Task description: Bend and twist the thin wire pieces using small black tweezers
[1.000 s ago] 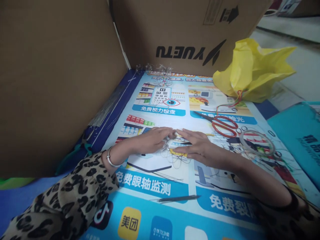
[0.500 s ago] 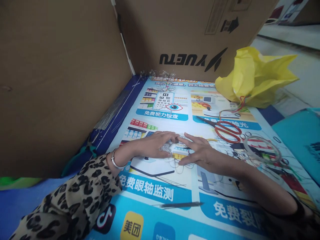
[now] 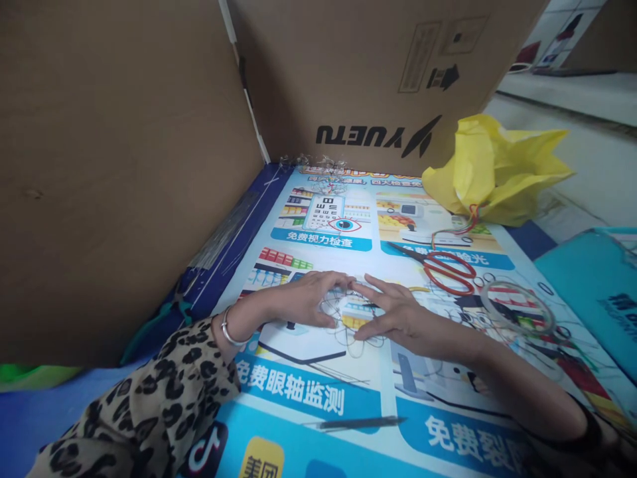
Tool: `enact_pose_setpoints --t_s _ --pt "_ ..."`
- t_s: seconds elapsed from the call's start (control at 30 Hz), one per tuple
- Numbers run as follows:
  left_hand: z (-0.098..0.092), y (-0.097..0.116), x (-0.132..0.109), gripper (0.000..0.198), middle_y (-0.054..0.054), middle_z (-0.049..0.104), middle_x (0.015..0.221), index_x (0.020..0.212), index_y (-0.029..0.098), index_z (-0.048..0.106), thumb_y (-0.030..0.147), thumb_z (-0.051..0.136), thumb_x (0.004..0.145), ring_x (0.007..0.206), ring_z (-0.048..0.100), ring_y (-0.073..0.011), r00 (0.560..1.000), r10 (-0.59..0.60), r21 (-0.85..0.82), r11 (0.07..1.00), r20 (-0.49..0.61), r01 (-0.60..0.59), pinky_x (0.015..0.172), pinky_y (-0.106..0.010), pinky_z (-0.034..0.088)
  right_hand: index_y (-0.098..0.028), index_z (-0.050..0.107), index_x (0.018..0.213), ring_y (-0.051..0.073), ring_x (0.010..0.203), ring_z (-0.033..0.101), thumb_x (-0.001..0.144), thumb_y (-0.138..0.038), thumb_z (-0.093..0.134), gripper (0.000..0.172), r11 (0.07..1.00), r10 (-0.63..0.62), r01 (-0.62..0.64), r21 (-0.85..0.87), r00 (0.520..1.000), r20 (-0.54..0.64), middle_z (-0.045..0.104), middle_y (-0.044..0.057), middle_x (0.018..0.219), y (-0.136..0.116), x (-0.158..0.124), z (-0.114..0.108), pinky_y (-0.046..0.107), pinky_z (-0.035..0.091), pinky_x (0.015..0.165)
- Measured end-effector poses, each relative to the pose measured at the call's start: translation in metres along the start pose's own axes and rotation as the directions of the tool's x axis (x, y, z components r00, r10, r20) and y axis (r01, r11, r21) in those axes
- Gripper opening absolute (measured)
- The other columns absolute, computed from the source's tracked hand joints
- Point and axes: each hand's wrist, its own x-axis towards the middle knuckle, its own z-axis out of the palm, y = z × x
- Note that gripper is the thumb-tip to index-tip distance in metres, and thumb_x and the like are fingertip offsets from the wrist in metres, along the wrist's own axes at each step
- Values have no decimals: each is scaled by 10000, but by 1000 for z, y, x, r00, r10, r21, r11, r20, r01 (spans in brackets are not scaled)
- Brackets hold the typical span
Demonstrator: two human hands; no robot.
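A thin wire piece bent into petal-like loops lies between my two hands, low over the printed sheet. My left hand has its thumb and fingers curled round the left side of the loops. From the right, my right hand holds the other side between thumb and a forefinger that reaches my left fingertips; another finger is stretched out. The fingers partly hide the wire. Red-handled scissors lie beyond my right hand, near a coil of clear line or wire. A dark, thin pointed tool rests nearer me.
Cardboard panels stand at left and back. A yellow bag with coloured strands sits at back right, a teal packet at the right edge. Teal-handled pliers and straight wires lie left; more bent wire pieces at the back.
The view has tilted slightly, so the background sits lower. My left fingers have arched a little more around the wire loops. Both hands stay in nearly the same place.
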Motion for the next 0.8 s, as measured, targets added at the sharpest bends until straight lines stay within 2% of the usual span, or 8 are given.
enact_pose_setpoints --t_s 0.23,0.4,0.57,0.7,0.8 --pt "2 -5 1 768 -154 347 1397 1306 177 320 472 648 678 1303 284 -299 1000 -17 126 992 0 16 1029 -462 270 -487 577 1092 331 1355 79 851 -182 443 411 999 16 -17 33 1000 23 59 -92 1500 -4 1 -6 614 193 983" --pt "5 -12 2 810 -135 350 1399 1315 193 311 510 656 653 1311 267 -298 1000 -13 92 996 -11 14 1039 -456 245 -458 592 1091 300 1360 80 857 -186 439 389 1000 -16 16 22 1000 -3 40 -95 1501 0 2 -3 558 176 1013" --pt "6 -15 3 843 -127 393 1373 1303 207 324 507 692 606 1286 311 -307 999 -27 50 998 -44 29 1027 -466 260 -430 626 1052 268 1353 151 859 -224 461 327 999 -16 18 45 999 -44 124 -77 1493 1 2 -1 507 178 1034" --pt "6 -13 3 835 -136 415 1352 1302 191 344 510 690 611 1265 341 -302 997 -2 58 998 -72 6 1020 -458 285 -400 647 1029 233 1337 217 854 -335 490 244 991 -49 62 118 993 -108 181 -56 1485 0 1 -4 455 194 1052" --pt "5 -11 2 805 -131 417 1351 1310 201 350 502 675 638 1254 358 -298 996 36 43 999 -84 -33 1017 -456 300 -332 614 1115 205 1315 279 843 -347 506 294 966 -21 65 250 984 -175 261 3 1464 2 -2 -10 401 241 1054"
